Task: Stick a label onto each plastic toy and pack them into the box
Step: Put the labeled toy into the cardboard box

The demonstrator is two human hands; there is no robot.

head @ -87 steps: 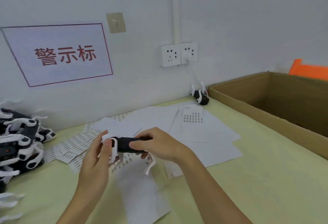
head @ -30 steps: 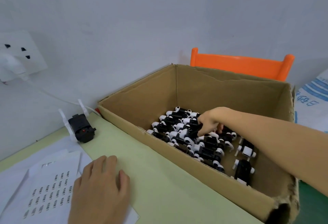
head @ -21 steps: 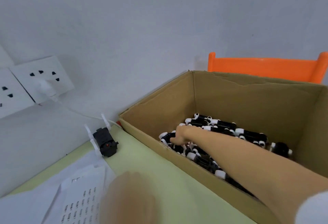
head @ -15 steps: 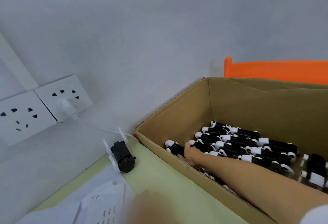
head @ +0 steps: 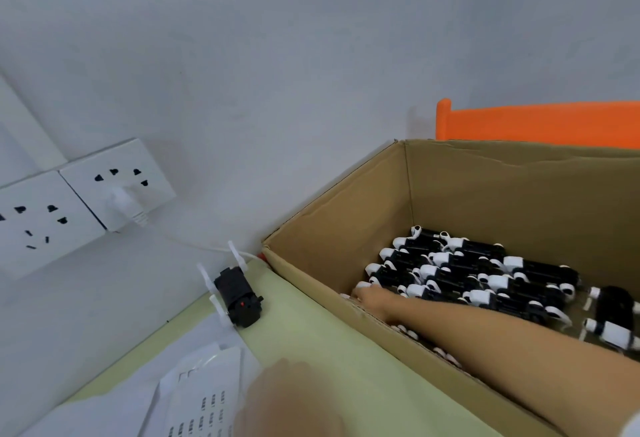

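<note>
In corrugated cardboard box (head: 346,228), glossy black-and-white toys (head: 467,274)

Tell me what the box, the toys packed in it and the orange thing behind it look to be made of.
Box: corrugated cardboard, matte brown, creased walls. Toys: apparently hard plastic, glossy black bodies with white parts. Orange thing: probably moulded plastic, smooth and evenly coloured; likely a chair back.

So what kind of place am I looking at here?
Probably a small packing or assembly workstation: a cardboard box part-filled with black-and-white plastic toys, label sheets on the table, wall sockets behind.
</note>
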